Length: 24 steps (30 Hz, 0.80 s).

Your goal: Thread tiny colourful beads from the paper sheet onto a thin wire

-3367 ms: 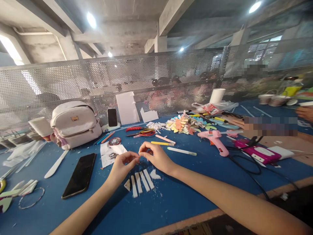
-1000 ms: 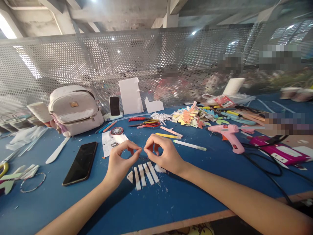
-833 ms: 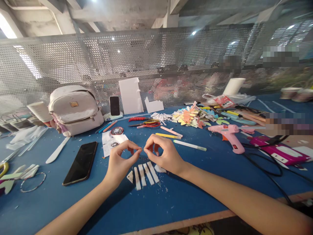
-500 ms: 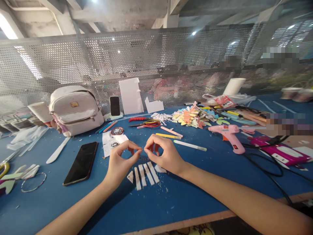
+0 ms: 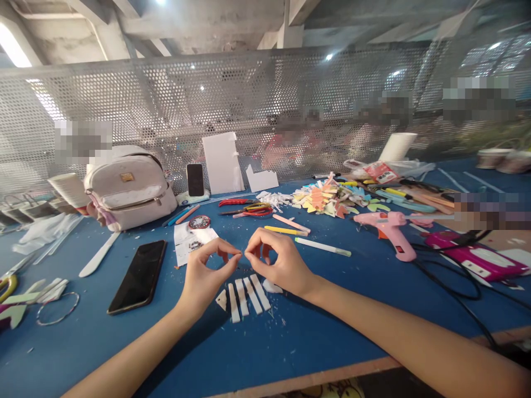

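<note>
My left hand [image 5: 209, 271] and my right hand [image 5: 282, 260] face each other over the blue table, thumb and forefinger pinched on each. Their fingertips nearly meet. Whatever is between them, if anything, is too small to make out. Just below the hands lie several white foam strips [image 5: 251, 296] side by side, with a small white pointed piece [image 5: 222, 300] at their left end. Another white scrap [image 5: 272, 286] is partly under my right hand. Behind my left hand is a white paper sheet [image 5: 182, 243] bearing a round dark-faced object with a red rim [image 5: 199, 222].
A black phone [image 5: 138, 276] and a white plastic knife [image 5: 98, 255] lie left. Behind are a white backpack [image 5: 128, 188], scissors [image 5: 253, 209], markers [image 5: 323, 246] and a pile of coloured paper cut-outs [image 5: 319, 196]. A pink glue gun [image 5: 390, 229] and a magenta power strip [image 5: 477, 255] with cables occupy the right.
</note>
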Each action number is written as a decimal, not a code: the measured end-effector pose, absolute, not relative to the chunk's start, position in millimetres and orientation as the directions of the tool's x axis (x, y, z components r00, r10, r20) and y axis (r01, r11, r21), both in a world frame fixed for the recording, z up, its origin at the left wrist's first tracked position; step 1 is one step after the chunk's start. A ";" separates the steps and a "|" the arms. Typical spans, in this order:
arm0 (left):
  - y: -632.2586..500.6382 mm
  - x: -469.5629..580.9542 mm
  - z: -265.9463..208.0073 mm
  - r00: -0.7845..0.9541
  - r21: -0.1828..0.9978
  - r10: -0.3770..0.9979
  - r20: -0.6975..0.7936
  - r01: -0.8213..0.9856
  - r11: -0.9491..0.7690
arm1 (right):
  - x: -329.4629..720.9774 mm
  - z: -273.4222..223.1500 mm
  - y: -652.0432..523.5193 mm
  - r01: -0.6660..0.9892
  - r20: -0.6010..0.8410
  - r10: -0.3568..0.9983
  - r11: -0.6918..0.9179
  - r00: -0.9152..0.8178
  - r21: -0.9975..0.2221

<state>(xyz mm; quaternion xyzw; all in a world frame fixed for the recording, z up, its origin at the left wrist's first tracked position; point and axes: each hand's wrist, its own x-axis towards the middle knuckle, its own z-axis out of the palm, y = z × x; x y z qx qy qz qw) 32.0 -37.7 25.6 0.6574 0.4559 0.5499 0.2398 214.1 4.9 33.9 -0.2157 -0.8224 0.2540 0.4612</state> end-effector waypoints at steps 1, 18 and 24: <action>-37.7 32.0 25.6 -0.020 0.817 0.864 0.504 0.335 -0.469 | 214.1 34.2 4.7 0.120 0.651 0.589 0.779 -0.479 -0.616; -38.6 33.1 27.4 -0.015 0.818 0.867 0.498 0.338 -0.465 | 213.9 33.7 4.8 0.132 0.639 0.595 0.773 -0.487 -0.620; -38.9 32.9 26.3 -0.021 0.819 0.867 0.498 0.339 -0.463 | 213.8 34.0 4.4 0.119 0.650 0.583 0.782 -0.487 -0.611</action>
